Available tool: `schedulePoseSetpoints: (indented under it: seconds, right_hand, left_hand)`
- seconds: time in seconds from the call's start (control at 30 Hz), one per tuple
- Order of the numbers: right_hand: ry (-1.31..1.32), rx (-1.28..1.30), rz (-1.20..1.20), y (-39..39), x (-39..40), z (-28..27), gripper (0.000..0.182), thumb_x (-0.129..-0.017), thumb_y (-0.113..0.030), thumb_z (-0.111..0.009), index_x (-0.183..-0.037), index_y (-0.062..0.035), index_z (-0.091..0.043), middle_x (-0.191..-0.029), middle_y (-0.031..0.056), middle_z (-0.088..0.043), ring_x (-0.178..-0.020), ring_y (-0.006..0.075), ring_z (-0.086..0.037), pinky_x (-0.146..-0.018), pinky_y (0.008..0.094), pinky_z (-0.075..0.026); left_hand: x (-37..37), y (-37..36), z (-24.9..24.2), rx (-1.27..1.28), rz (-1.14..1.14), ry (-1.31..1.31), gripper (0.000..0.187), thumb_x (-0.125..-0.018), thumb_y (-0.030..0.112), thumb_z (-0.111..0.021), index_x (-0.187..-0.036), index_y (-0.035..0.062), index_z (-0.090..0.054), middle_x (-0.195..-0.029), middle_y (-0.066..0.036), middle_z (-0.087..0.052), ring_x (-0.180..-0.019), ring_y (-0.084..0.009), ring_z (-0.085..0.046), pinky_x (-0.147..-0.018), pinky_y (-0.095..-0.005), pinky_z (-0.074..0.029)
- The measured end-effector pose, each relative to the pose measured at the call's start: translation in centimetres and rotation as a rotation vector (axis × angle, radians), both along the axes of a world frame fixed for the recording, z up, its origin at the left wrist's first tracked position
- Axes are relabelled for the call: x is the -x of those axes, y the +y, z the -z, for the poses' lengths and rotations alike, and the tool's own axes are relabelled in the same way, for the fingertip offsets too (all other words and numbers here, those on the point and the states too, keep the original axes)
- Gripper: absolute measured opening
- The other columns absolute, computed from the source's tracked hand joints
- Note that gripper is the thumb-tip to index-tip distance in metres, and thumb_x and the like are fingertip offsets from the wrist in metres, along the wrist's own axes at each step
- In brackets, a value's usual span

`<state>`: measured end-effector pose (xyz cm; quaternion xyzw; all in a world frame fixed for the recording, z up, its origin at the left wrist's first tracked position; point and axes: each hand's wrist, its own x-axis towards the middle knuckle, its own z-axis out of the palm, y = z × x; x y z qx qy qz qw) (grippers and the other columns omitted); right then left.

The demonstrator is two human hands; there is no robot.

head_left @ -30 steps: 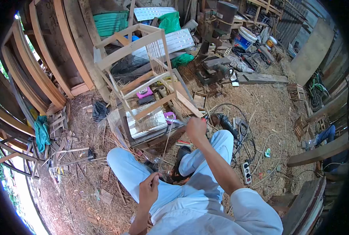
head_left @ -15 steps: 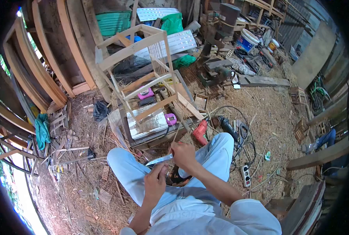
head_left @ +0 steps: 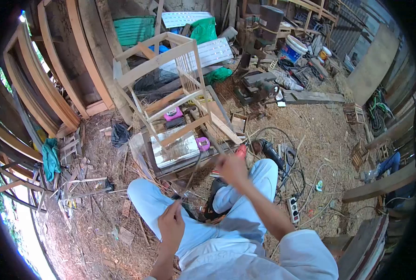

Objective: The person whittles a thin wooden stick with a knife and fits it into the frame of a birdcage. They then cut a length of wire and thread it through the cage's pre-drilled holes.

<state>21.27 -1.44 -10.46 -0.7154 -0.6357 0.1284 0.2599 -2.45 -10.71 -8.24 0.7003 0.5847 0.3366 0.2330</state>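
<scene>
My left hand (head_left: 171,225), over my left thigh, is closed on the lower end of a thin wooden strip (head_left: 192,176) that slants up toward the low work table (head_left: 170,175). My right hand (head_left: 234,171), blurred by motion, is in a fist in front of the red drill (head_left: 241,150) and hides most of it. That fist held a knife half a second ago; its blade does not show clearly now. A slatted wooden chair frame (head_left: 163,58) stands on the work table, above a white-topped block (head_left: 176,151) and a pink tape measure (head_left: 203,143).
A dark power tool (head_left: 269,151) with a looping cable lies right of my knee. A power strip (head_left: 293,210) rests on the shavings-covered floor. Wooden frames (head_left: 54,60) lean at left. A bucket (head_left: 296,47) stands at the back, and a beam (head_left: 380,184) juts in at right.
My right hand has moved up and right, away from my left hand, and the knife blade no longer shows plainly. My left hand has dropped slightly left, leaving more of the strip visible.
</scene>
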Motion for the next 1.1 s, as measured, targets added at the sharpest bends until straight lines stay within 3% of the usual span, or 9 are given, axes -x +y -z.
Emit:
schedulePoseSetpoints:
  seconds: [0.1,0.23,0.33,0.4,0.43,0.57,0.7,0.9,1.1]
  right_hand:
    - [-0.029,-0.042,-0.191,-1.6,3.3,-0.3,0.011,-0.071,-0.019,-0.065,-0.071,-0.0080,-0.067,-0.067,0.0197,-0.063,-0.063,0.0371,-0.064,-0.060,0.0476,-0.050]
    - [-0.087,0.011,0.309,3.1,-3.3,3.4,0.016,-0.073,-0.023,-0.065,-0.069,-0.0076,-0.067,-0.067,0.0195,-0.063,-0.064,0.0350,-0.064,-0.059,0.0467,-0.051]
    - [0.010,-0.021,0.369,2.5,-5.1,0.0,0.016,-0.074,-0.020,-0.064,-0.073,-0.0039,-0.065,-0.066,0.0189,-0.064,-0.065,0.0333,-0.066,-0.059,0.0436,-0.051]
    - [0.353,-0.066,0.113,0.6,-4.3,-0.6,0.023,-0.080,-0.023,-0.063,-0.083,-0.0004,-0.062,-0.070,0.0174,-0.064,-0.068,0.0272,-0.066,-0.061,0.0392,-0.049]
    - [0.454,0.007,-0.019,0.0,-3.5,-0.1,0.027,-0.089,-0.027,-0.058,-0.093,-0.0004,-0.058,-0.071,0.0096,-0.060,-0.067,0.0160,-0.059,-0.061,0.0309,-0.046]
    - [1.344,0.276,-0.260,-3.9,-1.0,-2.7,0.024,-0.099,-0.024,-0.044,-0.093,-0.0041,-0.054,-0.070,-0.0026,-0.046,-0.062,0.0052,-0.048,-0.055,0.0218,-0.039]
    - [1.266,0.224,-0.390,-6.2,0.9,-1.8,0.024,-0.099,-0.024,-0.044,-0.105,-0.0027,-0.053,-0.068,-0.0009,-0.048,-0.055,0.0068,-0.048,-0.049,0.0210,-0.039]
    - [1.422,0.598,-0.501,-6.2,2.0,-3.7,0.029,-0.100,-0.028,-0.041,-0.119,-0.0063,-0.040,-0.069,0.0003,-0.049,-0.050,0.0055,-0.042,-0.041,0.0200,-0.032]
    - [1.212,0.363,-0.569,-5.3,2.6,-1.6,0.025,-0.098,-0.027,-0.045,-0.110,-0.0056,-0.049,-0.072,-0.0010,-0.048,-0.055,0.0066,-0.042,-0.046,0.0204,-0.034]
  left_hand:
    - [-2.0,0.2,-1.2,0.006,0.052,-0.063,0.018,-0.086,0.001,-0.056,-0.102,0.0025,-0.063,-0.088,-0.016,-0.066,-0.074,-0.0314,-0.064,-0.063,-0.0349,-0.049]
    - [-0.4,-0.8,-0.6,-0.003,0.106,-0.075,0.018,-0.086,0.000,-0.055,-0.102,0.0031,-0.063,-0.084,-0.014,-0.065,-0.069,-0.0285,-0.064,-0.059,-0.0345,-0.048]
    - [1.0,-1.0,0.2,0.096,0.082,-0.093,0.017,-0.088,0.001,-0.053,-0.101,0.0037,-0.063,-0.079,-0.014,-0.064,-0.064,-0.0269,-0.062,-0.055,-0.0348,-0.047]
    - [0.8,-1.0,0.8,0.164,0.061,-0.123,0.016,-0.089,0.002,-0.053,-0.101,0.0039,-0.063,-0.075,-0.014,-0.063,-0.060,-0.0255,-0.061,-0.053,-0.0343,-0.045]
    - [0.5,-0.9,1.0,0.183,0.063,-0.155,0.015,-0.089,0.003,-0.052,-0.101,0.0047,-0.062,-0.070,-0.014,-0.060,-0.056,-0.0244,-0.059,-0.052,-0.0341,-0.044]
    - [-0.9,-0.2,-0.4,0.222,0.100,-0.204,0.016,-0.092,0.006,-0.050,-0.104,0.0042,-0.061,-0.057,-0.007,-0.049,-0.050,-0.0121,-0.046,-0.049,-0.0281,-0.038]
    - [-1.0,0.8,-1.2,0.194,0.124,-0.177,0.015,-0.092,0.008,-0.051,-0.103,0.0042,-0.061,-0.058,-0.007,-0.050,-0.050,-0.0124,-0.046,-0.048,-0.0288,-0.037]
    - [-0.9,1.2,-1.3,0.214,0.156,-0.171,0.013,-0.091,0.008,-0.052,-0.101,0.0043,-0.060,-0.059,-0.008,-0.051,-0.052,-0.0121,-0.047,-0.049,-0.0294,-0.038]
    - [-0.8,1.3,0.2,0.234,0.259,-0.469,0.015,-0.094,0.012,-0.050,-0.102,0.0028,-0.058,-0.065,-0.001,-0.050,-0.059,-0.0085,-0.045,-0.053,-0.0255,-0.038]
